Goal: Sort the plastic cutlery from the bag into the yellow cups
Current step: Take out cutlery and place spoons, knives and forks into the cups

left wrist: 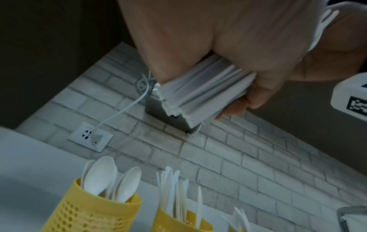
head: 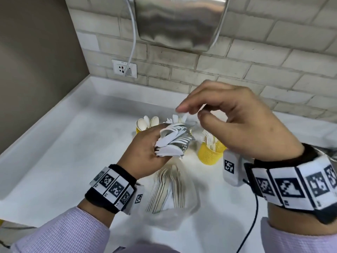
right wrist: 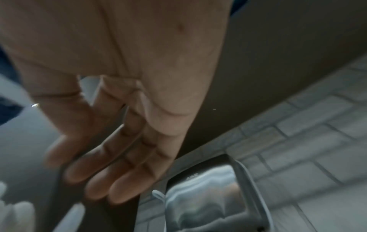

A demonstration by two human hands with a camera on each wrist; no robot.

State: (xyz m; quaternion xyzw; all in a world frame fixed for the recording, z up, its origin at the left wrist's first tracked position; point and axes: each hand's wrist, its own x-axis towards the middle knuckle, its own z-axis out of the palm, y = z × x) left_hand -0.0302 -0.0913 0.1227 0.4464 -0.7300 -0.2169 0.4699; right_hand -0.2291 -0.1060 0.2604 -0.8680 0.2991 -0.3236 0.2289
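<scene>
Cutlery — white, bunched, fanned

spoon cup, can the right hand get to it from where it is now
Probably not directly: the left hand with its bundle of cutlery sits between the right hand and the spoon cup; it would need to go around.

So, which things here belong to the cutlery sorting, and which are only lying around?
Part of the job:
- white plastic cutlery bundle, gripped by left hand
- right hand, open above the bundle
- clear plastic bag with more cutlery
- yellow mesh cups holding spoons, knives, forks

Just there:
- steel wall dispenser
- white wall socket
- black cable
</scene>
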